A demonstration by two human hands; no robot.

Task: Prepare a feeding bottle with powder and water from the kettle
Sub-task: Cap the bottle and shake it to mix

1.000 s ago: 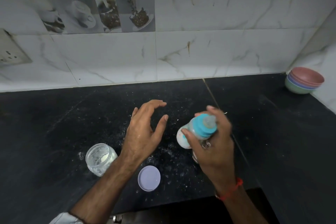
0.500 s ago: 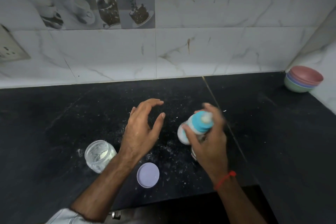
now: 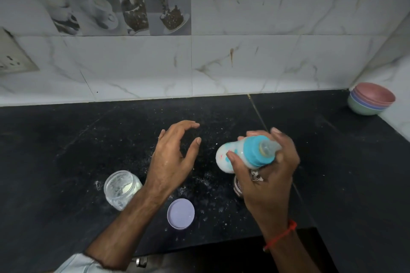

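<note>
My right hand (image 3: 269, 175) grips the feeding bottle (image 3: 240, 155), which lies tilted with its blue collar and teat toward me and its white, milky body pointing left. My left hand (image 3: 175, 159) hovers open above the black counter (image 3: 66, 139), fingers curled and apart, holding nothing, a short gap left of the bottle. An open clear powder jar (image 3: 121, 188) with white residue stands by my left wrist. Its lilac lid (image 3: 180, 213) lies flat near the counter's front edge. No kettle is in view.
White powder is scattered over the counter around my hands. A stack of coloured bowls (image 3: 371, 98) sits in the far right corner against the marble-tiled wall. A wall socket (image 3: 13, 57) is at the far left. A small metallic object (image 3: 237, 186) is partly hidden under my right hand.
The bottle in my right hand has shifted slightly, with motion blur in the earlier frames, as in shaking. My left hand stays open in nearly the same place.
</note>
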